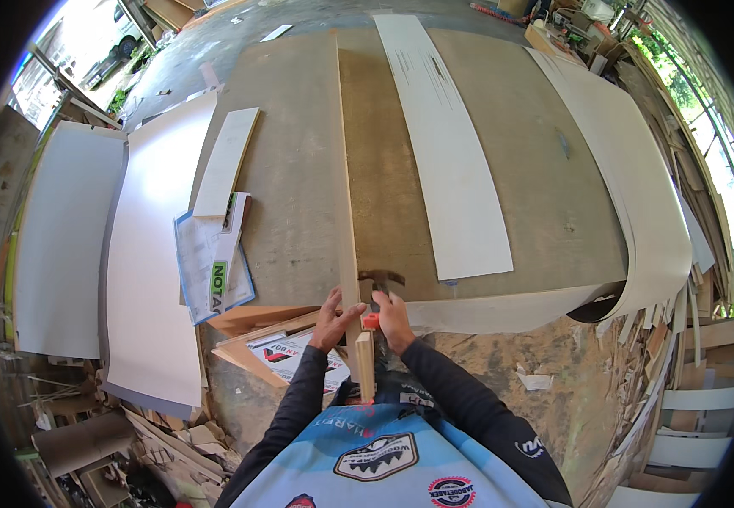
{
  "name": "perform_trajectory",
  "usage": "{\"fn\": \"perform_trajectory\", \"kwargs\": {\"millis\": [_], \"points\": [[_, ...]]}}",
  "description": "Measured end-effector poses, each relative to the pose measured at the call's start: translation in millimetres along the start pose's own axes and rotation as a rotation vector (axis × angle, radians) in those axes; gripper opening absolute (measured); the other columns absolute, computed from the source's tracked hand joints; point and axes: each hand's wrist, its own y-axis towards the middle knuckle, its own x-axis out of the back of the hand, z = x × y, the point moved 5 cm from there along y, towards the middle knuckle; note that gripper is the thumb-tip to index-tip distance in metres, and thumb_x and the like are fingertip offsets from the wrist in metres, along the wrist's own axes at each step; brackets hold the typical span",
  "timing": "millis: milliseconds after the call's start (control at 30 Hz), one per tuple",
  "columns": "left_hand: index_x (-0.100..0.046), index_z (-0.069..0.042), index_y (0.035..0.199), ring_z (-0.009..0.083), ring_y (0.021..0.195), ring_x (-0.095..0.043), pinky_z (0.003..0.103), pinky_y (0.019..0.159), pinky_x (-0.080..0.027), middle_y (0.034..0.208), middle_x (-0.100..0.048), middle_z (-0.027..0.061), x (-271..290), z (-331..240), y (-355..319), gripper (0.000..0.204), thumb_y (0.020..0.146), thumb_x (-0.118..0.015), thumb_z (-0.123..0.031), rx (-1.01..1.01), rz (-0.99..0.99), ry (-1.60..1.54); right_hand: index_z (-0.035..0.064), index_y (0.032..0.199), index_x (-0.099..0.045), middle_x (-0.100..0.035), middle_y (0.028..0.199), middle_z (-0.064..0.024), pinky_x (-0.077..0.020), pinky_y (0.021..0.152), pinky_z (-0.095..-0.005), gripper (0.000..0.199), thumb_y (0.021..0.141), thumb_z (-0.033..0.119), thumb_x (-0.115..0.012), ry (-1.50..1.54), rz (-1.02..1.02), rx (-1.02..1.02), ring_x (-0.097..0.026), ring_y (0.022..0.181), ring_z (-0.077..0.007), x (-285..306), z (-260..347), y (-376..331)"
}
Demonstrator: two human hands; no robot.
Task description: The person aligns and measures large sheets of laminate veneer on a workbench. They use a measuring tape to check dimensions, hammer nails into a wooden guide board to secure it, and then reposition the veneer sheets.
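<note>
Against the board (349,254), the left hand (331,323) curls.

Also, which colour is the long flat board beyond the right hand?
The board is white, with dark streaks toward its far end; see the head view.

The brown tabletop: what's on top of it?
The broad brown tabletop carries a long narrow wooden strip touched by the left hand, a long scratched white panel, a short white board and a blue-edged clear plastic folder. What lies directly beneath these is covered.
</note>
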Motion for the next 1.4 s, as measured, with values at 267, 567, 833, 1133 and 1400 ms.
{"fn": "perform_trajectory", "kwargs": {"millis": [267, 567, 833, 1133, 1400], "points": [[-0.055, 0.0, 0.13, 0.0192, 0.119, -0.051, 0.033, 0.094, -0.047, 0.129, -0.048, 0.0083, 0, -1, 1, 0.052, 0.088, -0.07, -0.027, -0.026, -0.006, 0.013, 0.0044, 0.086, -0.055, -0.05, 0.074, 0.0006, -0.0431, 0.051, -0.0286, 0.026, 0.094, 0.029, -0.054, 0.129, -0.303, -0.137, -0.051, 0.063, -0.0101, 35, 18, -17], [-0.057, 0.001, 0.127, 0.0198, 0.12, -0.051, 0.033, 0.094, -0.048, 0.13, -0.047, 0.0084, 10, -2, -1, 0.051, 0.087, -0.072, -0.027, -0.02, -0.028, 0.002, 0.0019, 0.091, -0.06, -0.056, 0.078, -0.0017, -0.0458, 0.059, -0.0282, 0.028, 0.095, 0.029, -0.056, 0.056, -0.183, -0.096, -0.054, 0.068, -0.0118, 10, 14, -6], [-0.058, 0.001, 0.126, 0.0168, 0.11, -0.057, 0.03, 0.088, -0.05, 0.13, -0.049, 0.0062, 23, 3, -3, 0.048, 0.088, -0.071, -0.026, 0.018, 0.0, -0.025, 0.0061, 0.092, -0.063, -0.051, 0.073, 0.0018, -0.0436, 0.046, -0.0254, 0.024, 0.095, 0.029, -0.056, 0.09, -0.095, -0.154, -0.051, 0.059, -0.0072, 9, 8, -4], [-0.059, 0.002, 0.124, 0.0158, 0.105, -0.061, 0.029, 0.083, -0.053, 0.128, -0.052, 0.006, 35, -3, -7, 0.045, 0.088, -0.072, -0.023, 0.054, 0.012, -0.004, 0.0005, 0.09, -0.061, -0.053, 0.076, 0.0016, -0.0437, 0.062, -0.0278, 0.026, 0.095, 0.026, -0.057, -0.041, -0.09, -0.039, -0.05, 0.069, -0.0085, 4, -1, -2], [-0.056, 0.003, 0.129, 0.0175, 0.094, -0.065, 0.031, 0.082, -0.053, 0.111, -0.068, 0.0124, 42, -25, -12, 0.06, 0.083, -0.076, -0.029, 0.064, 0.022, 0.177, 0.0112, 0.093, -0.064, -0.047, 0.067, 0.0067, -0.0371, 0.043, -0.023, 0.024, 0.096, 0.034, -0.056, 0.021, 0.191, -0.177, -0.05, 0.052, -0.0047, -3, 17, 2]]}}
